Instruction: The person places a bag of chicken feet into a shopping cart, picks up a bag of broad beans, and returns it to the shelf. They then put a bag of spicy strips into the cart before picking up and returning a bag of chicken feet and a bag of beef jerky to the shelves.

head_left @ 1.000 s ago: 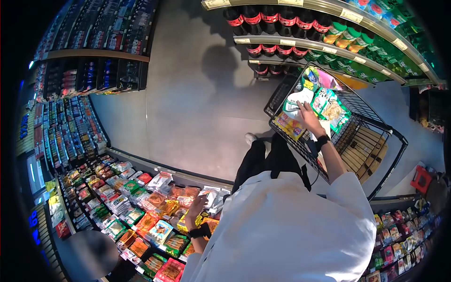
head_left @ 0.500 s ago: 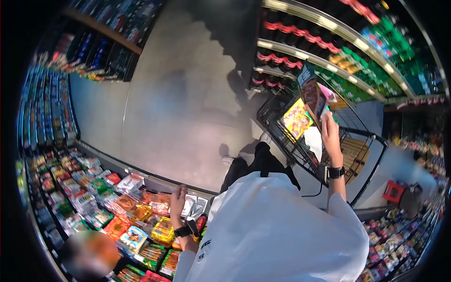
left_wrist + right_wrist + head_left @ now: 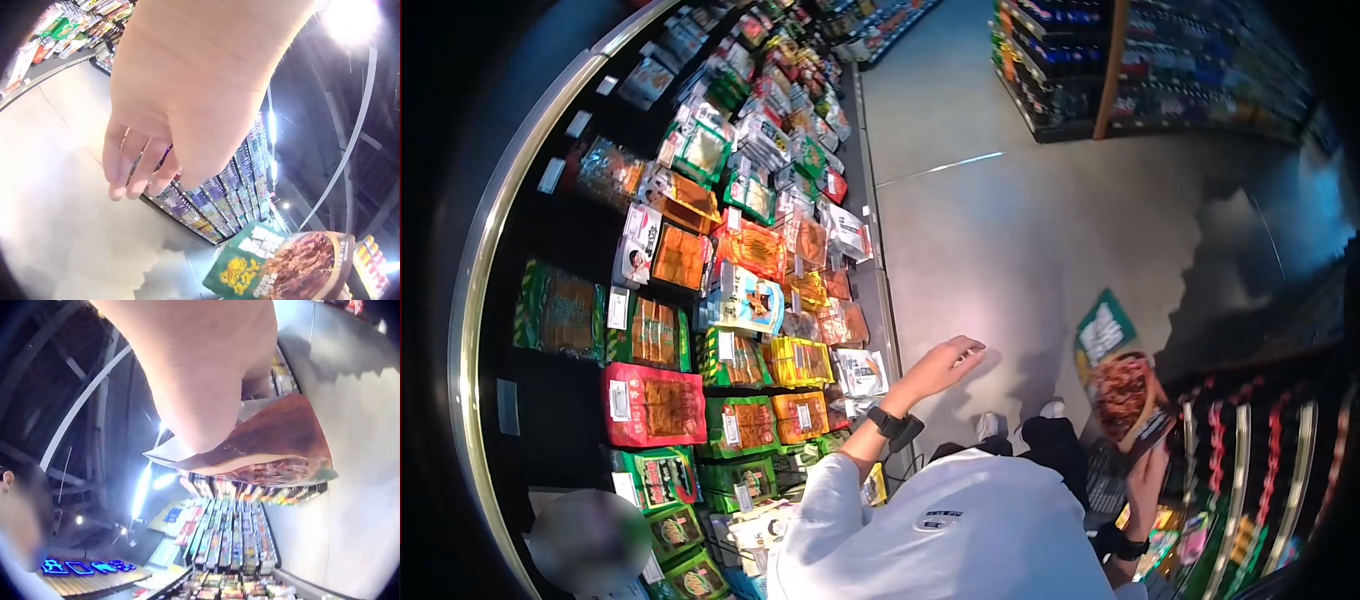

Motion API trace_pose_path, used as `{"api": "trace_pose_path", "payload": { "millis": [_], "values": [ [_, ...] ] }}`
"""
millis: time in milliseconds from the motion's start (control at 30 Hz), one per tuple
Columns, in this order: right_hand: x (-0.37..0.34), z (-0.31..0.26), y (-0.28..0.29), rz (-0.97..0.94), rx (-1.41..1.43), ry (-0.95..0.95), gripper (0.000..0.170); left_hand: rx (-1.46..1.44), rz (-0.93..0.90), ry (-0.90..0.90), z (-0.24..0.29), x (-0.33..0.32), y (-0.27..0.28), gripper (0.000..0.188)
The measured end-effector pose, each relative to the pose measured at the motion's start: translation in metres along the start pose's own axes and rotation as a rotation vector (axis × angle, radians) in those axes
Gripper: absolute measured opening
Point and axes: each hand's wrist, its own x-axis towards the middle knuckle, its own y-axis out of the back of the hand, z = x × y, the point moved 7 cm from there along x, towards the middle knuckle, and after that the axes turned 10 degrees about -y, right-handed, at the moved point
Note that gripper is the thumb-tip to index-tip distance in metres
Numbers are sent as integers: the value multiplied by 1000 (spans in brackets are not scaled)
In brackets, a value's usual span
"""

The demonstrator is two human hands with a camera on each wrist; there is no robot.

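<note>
My right hand (image 3: 1152, 458) pinches a snack bag (image 3: 1122, 385) at its lower end, out to the right above the floor. The bag has a green top with white lettering and a picture of brown, meat-like pieces. In the right wrist view the thumb side of the hand (image 3: 206, 375) lies over the bag's brown end (image 3: 275, 434); the other fingers are mostly hidden. My left hand (image 3: 945, 368) hovers over the aisle floor with nothing in it, fingers loosely bent. The left wrist view also catches the bag's printed front (image 3: 281, 265), beyond the left hand (image 3: 181, 119).
A long chilled display (image 3: 880, 290) of packaged foods runs along the left. The shopping cart (image 3: 1108, 490) is partly visible at lower right, beside shelves of bottles (image 3: 1250, 480). Another drinks shelf (image 3: 1070, 75) stands across the aisle floor (image 3: 970, 240).
The right hand has lifted the snack bag up from the cart. My head has turned left toward the chilled display, and the left hand has moved from over the packs to above the floor.
</note>
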Motion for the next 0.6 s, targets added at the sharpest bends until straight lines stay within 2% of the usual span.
{"api": "trace_pose_path", "payload": {
  "millis": [33, 67, 133, 167, 200, 267, 300, 367, 400, 500, 600],
  "values": [
    [13, -11, -12, 33, -47, 72, 37, -30, 32, -23, 9, 6, 9, 42],
    [37, -45, -22, -213, 116, 28, 31, -61, 66, -43, 12, 11, 15, 47],
    [61, -73, -36, -300, 173, 223, 26, 4, 201, -137, 14, 25, 25, 56],
    [81, -78, -47, -430, 169, 157, 27, 43, 268, -184, 15, 33, 32, 60],
    [101, -99, -50, -374, 181, 267, 28, 8, 281, -173, 13, 43, 36, 62],
    [140, -120, -62, -463, 253, 329, 30, -60, 301, -153, 10, 66, 48, 65],
    [163, -116, -72, -513, 289, 402, 33, -69, 269, -116, 4, 79, 51, 63],
    [211, -99, -87, -500, 328, 337, 31, -96, 219, -39, -6, 103, 61, 60],
    [232, -95, -86, -490, 347, 295, 31, -116, 285, -25, -4, 112, 70, 50],
    [301, -113, -86, -650, 513, 261, 26, -78, 426, -17, 4, 149, 111, 22],
    [370, -114, -106, -784, 533, 204, 29, -130, 541, -61, 15, 176, 140, 21]
  ]
}}
